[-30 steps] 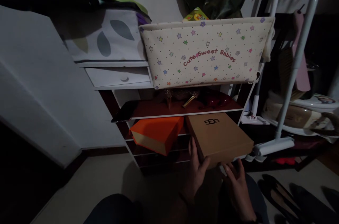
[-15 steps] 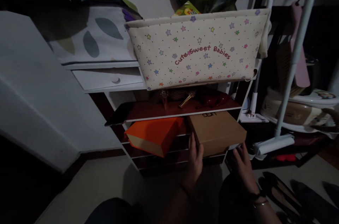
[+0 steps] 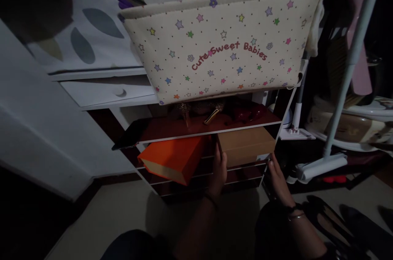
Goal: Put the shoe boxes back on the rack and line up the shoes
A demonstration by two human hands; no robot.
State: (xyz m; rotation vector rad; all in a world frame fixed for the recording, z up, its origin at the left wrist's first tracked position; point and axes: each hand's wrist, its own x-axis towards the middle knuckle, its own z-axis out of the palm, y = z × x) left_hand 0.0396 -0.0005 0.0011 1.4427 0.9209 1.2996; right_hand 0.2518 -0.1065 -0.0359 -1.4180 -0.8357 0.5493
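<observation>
A brown cardboard shoebox [image 3: 248, 147] sits mostly inside a shoe rack, under the dark red shelf [image 3: 172, 128]. My left hand [image 3: 220, 168] grips its left front corner, fingers along the side. At the right front corner, my right hand [image 3: 278, 176] holds the other side, so the box is between both hands. To the left, an orange box [image 3: 173, 153] with a pale front lies askew, jutting past the rack's edge. Gold-heeled shoes [image 3: 212, 116] and glossy dark red shoes [image 3: 245, 113] stand on the shelf above.
A star-patterned fabric bin [image 3: 227, 75] overhangs the rack's top, beside a white drawer [image 3: 107, 91]. A mop [image 3: 340, 108] leans at the right, near a pink-handled brush [image 3: 357, 47]. Dark shoes [image 3: 328, 223] lie on the floor at lower right.
Both hands have pushed the shoebox deeper into the rack; the lettering on its lid is now hidden under the shelf. The view has shifted slightly closer.
</observation>
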